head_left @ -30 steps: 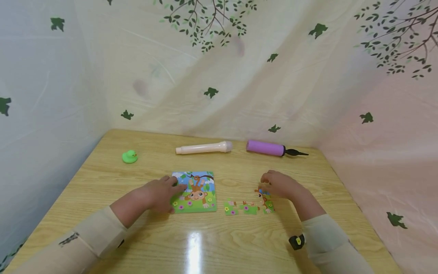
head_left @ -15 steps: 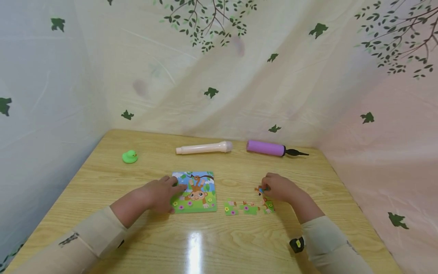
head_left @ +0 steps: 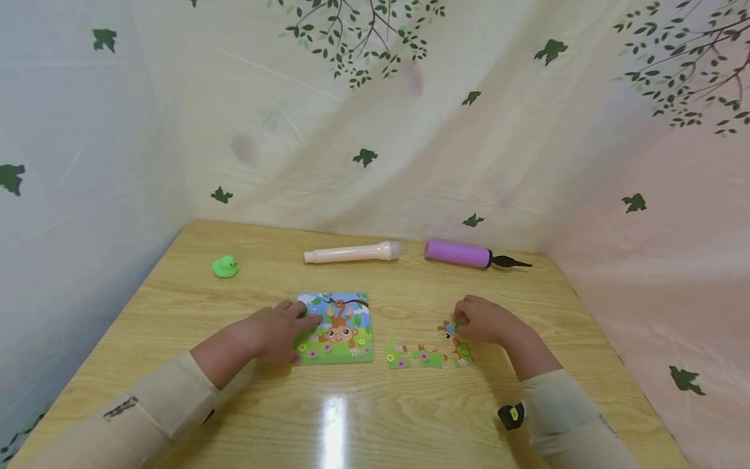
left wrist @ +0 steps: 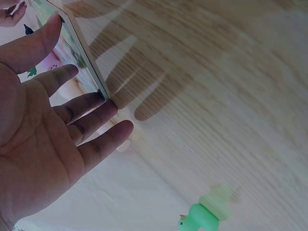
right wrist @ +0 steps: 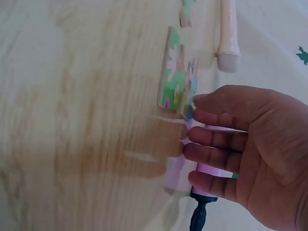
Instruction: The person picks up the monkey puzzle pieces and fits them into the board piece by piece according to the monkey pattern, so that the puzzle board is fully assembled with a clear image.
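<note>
A square monkey picture board (head_left: 340,339) lies on the table left of centre. My left hand (head_left: 272,332) rests on its left side, fingers spread; in the left wrist view the fingertips lie along the board's edge (left wrist: 83,48). To the right, several loose jigsaw pieces form a partial row: a flowered piece (head_left: 398,358), a green piece (head_left: 431,359) and a corner piece (head_left: 463,355). My right hand (head_left: 489,320) pinches a jigsaw piece (head_left: 450,328) with blue on it between thumb and index finger, just above the corner piece. The remaining right fingers are loosely bent.
Along the back of the wooden table (head_left: 258,417) lie a pale microphone-shaped stick (head_left: 351,253) and a purple hand pump (head_left: 457,253) with a black nozzle. A green toy duck (head_left: 225,266) sits at the back left. A patterned curtain (head_left: 293,130) hangs behind the table.
My right hand has come down slightly and its thumb and index finger have closed on the blue-marked jigsaw piece. My left hand stays on the board.
</note>
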Motion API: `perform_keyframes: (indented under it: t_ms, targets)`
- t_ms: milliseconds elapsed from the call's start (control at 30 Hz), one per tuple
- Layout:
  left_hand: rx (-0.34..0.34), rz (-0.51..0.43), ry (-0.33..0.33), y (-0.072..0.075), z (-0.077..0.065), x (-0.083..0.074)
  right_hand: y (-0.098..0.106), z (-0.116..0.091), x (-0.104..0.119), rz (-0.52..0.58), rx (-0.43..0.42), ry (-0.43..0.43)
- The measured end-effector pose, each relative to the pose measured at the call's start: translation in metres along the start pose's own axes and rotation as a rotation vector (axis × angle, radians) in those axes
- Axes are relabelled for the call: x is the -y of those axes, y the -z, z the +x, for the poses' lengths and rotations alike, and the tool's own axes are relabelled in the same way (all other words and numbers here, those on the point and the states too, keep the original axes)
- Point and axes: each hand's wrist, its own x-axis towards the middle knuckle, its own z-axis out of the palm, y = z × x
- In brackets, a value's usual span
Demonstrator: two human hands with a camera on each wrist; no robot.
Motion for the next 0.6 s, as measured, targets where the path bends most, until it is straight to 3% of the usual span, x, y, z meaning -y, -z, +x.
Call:
perform_keyframes:
  t_ms: [133,600]
  targets:
    - [0.006,0.010,-0.001,0.0007,0.0007,-0.0005,0.0016,-0.0026,-0.0053,0.024,0.045,-0.015]
    - [0.007,0.002,0.000,0.0016,-0.0010,-0.0012,0.0006,-0.0027,-0.0049,0.004,0.054,-0.023]
